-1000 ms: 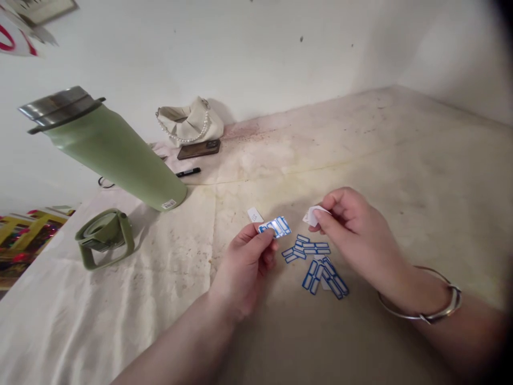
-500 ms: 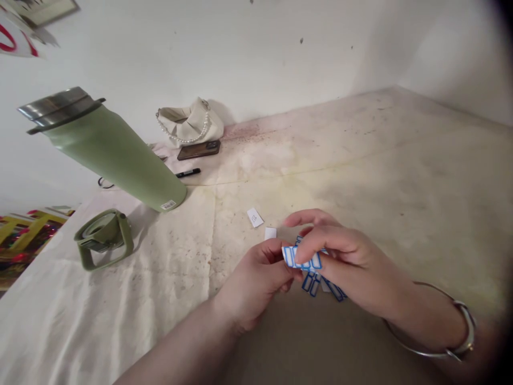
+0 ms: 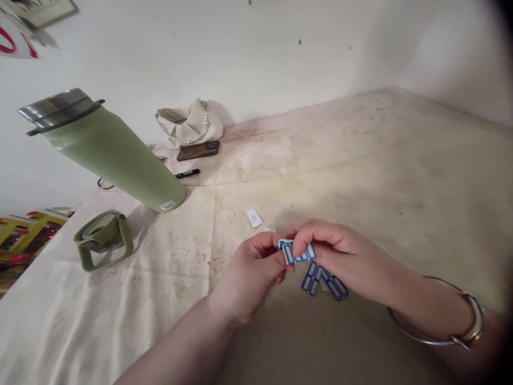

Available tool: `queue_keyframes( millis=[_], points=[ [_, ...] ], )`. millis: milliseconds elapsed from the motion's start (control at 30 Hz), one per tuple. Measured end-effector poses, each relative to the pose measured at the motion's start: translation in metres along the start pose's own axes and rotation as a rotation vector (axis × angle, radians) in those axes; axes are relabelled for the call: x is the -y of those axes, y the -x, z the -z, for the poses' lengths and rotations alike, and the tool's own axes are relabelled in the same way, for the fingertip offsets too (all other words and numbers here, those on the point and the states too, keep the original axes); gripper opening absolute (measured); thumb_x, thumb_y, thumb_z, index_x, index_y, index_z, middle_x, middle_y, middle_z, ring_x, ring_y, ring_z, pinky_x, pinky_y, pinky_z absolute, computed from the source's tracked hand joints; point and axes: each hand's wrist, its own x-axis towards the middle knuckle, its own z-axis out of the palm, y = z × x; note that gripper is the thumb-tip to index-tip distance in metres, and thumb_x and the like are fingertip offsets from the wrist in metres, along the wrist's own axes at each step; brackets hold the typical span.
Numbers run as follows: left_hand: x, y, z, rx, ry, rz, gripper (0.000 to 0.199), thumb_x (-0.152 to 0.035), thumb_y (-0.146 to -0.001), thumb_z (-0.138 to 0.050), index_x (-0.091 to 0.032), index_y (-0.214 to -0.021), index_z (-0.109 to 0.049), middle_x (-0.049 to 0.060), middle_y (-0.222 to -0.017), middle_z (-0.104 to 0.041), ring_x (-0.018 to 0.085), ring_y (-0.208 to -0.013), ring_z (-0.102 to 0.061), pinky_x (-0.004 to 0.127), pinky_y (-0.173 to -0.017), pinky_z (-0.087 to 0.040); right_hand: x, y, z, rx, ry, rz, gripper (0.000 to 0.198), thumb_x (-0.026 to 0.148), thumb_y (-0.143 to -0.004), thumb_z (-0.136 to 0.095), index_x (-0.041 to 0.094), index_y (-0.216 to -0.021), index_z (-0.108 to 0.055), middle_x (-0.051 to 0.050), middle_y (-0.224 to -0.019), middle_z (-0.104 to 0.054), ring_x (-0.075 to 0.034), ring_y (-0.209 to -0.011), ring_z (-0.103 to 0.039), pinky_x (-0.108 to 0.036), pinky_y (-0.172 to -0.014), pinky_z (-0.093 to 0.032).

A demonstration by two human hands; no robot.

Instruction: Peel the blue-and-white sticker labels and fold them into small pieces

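Observation:
A small white sticker sheet [image 3: 298, 253] with blue-framed labels is held between my two hands above the table. My left hand [image 3: 256, 267] pinches its left edge between thumb and fingers. From the other side my right hand [image 3: 336, 248] is closed on it, fingertips bent over its printed face. Below the right hand lie several more blue-framed label pieces [image 3: 324, 280] on the cloth. Just beyond my left hand is a white paper slip [image 3: 270, 230], partly hidden, and past it another slip with a small drawn mark [image 3: 254, 217].
A tall green tumbler [image 3: 116, 155] stands at the left, with its green handled lid [image 3: 104, 238] on the cloth before it. Farther back are a black pen [image 3: 188, 173], a phone [image 3: 198, 151] and a white handbag [image 3: 190, 123] by the wall.
My right hand's fingers have drawn in and curled more tightly on the sticker sheet. The sheet has shifted slightly left and up, and the loose labels underneath show more.

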Motion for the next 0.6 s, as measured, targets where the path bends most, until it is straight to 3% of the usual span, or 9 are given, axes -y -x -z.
queue_keyframes(
  millis=[300,600],
  points=[
    [0.0004,0.0008,-0.0001,-0.061,-0.151,0.002,0.012,-0.026,-0.078,-0.060,-0.015,-0.074,-0.058,-0.001,-0.064,-0.054,0.006,-0.055,-0.038,0.022,-0.051,-0.025,-0.0018,-0.0009,-0.0001,-0.061,0.061,-0.054,0.019,0.013,-0.078,-0.044,0.022,-0.072,-0.060,0.004,-0.068,-0.059,-0.010,-0.057,-0.051,-0.022,-0.052,-0.039],
    [-0.0020,0.0006,-0.0018,-0.072,-0.149,-0.004,0.011,-0.026,-0.079,-0.060,-0.015,-0.077,-0.061,0.000,-0.066,-0.057,0.006,-0.055,-0.042,0.022,-0.053,-0.029,-0.0057,-0.0028,-0.0040,-0.119,0.114,0.007,0.019,0.014,-0.079,-0.044,0.023,-0.074,-0.059,0.003,-0.072,-0.062,-0.012,-0.067,-0.057,-0.024,-0.060,-0.043]
  ],
)
